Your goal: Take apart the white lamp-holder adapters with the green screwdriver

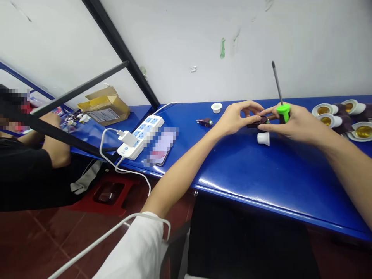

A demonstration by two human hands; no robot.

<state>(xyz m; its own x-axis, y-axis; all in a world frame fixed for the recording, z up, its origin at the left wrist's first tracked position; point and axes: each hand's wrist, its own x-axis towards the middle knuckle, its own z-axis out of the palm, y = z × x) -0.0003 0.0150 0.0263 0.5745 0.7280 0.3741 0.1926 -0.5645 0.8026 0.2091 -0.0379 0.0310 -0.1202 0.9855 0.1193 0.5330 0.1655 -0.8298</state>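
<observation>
My left hand (pixel 236 118) pinches a small dark maroon plastic part (pixel 254 123) between thumb and fingers. My right hand (pixel 299 123) meets it there, thumb and fingertips closed on the part's other end. Tucked in that same right hand is a screwdriver (pixel 283 108) with a bright green and black handle, its shaft pointing up toward the wall. Just below the part lies a white flared plastic cup (pixel 263 138) on its side. Another white cup (pixel 216 107) stands beyond my left hand, and a similar dark plug-like piece (pixel 205 123) rests left of it.
Several white cups with amber insides (pixel 329 121) and dark bodies cluster at the right of the blue table (pixel 232 166). At left are a phone (pixel 162 146), a white power strip (pixel 142 135) with charger and cable, a black metal frame (pixel 116 42), a cardboard box (pixel 106 108) and a co-worker (pixel 35 162).
</observation>
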